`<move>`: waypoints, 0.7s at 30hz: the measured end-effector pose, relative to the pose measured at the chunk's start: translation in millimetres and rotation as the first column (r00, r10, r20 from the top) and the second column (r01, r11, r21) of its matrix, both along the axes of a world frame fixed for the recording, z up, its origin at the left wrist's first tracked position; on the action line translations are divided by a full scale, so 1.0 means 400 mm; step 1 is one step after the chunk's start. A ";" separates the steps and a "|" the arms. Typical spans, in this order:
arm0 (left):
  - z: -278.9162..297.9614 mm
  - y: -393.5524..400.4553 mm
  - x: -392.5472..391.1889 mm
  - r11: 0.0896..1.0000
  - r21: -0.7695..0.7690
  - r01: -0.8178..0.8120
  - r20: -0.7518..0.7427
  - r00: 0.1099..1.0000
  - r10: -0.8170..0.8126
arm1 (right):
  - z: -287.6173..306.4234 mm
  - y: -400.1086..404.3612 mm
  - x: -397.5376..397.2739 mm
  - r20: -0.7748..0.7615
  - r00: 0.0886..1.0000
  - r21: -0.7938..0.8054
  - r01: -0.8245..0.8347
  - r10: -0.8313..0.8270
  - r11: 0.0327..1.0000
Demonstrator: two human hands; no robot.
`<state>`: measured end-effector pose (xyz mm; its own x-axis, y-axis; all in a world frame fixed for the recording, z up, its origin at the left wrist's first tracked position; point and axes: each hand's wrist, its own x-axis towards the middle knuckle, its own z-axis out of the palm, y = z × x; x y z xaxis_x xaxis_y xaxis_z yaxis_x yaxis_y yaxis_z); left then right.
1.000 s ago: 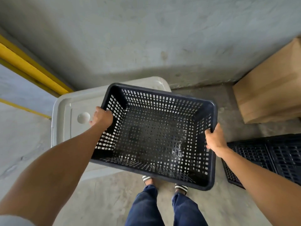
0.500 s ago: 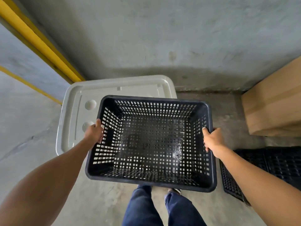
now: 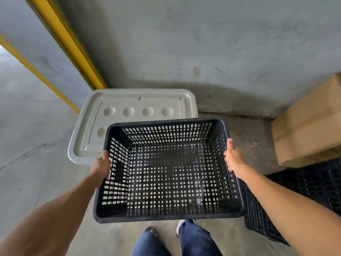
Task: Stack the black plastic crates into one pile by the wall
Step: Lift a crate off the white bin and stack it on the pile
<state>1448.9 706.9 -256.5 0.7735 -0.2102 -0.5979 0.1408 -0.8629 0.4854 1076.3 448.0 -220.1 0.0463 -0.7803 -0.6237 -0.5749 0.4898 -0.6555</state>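
Bare concrete floor [image 3: 36, 163] meets a grey concrete wall [image 3: 203, 43], with a yellow strip [image 3: 70, 45] running down at the left. We hold a black plastic crate [image 3: 166, 182] in the air above the floor, open side up and roughly level; nothing lies inside it. Our left hand [image 3: 101, 167] is closed over its left rim and our right hand [image 3: 232, 159] is closed over its right rim. Behind the crate, against the wall, sits a grey plastic tub with its lid [image 3: 129, 106] on, the lid moulded with round dimples; its contents are hidden. At lower right more black crates [image 3: 304, 191] lie on the floor, just beside a closed cardboard box [image 3: 310, 126]. We can read no label or writing on any of them.
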 end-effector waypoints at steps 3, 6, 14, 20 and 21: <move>0.024 0.037 -0.030 1.000 -0.003 -0.008 0.019 1.000 0.009 | 0.045 0.049 -0.033 -0.057 0.998 -0.053 -0.027 0.024 0.998; 0.042 0.074 -0.050 0.999 -0.020 0.029 0.050 0.998 -0.028 | 0.108 0.114 -0.078 -0.106 0.994 -0.127 -0.024 0.011 0.992; 0.331 0.201 -0.200 0.978 -0.136 0.157 0.285 0.952 -0.113 | 0.390 0.319 -0.214 -0.185 0.980 -0.398 -0.009 -0.070 0.917; 0.664 0.239 -0.262 0.922 -0.304 0.238 0.465 0.882 -0.075 | 0.709 0.435 -0.299 -0.045 0.986 -0.604 0.103 -0.163 0.790; 0.722 0.234 -0.273 0.913 -0.324 0.247 0.500 0.864 -0.056 | 0.761 0.446 -0.316 -0.018 0.984 -0.632 0.127 -0.179 0.765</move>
<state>1339.7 800.4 32.3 0.8788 -0.4766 -0.0252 -0.3042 -0.5999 0.7400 949.9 626.3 84.1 -0.1331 -0.9911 0.0086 -0.5864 0.0718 -0.8068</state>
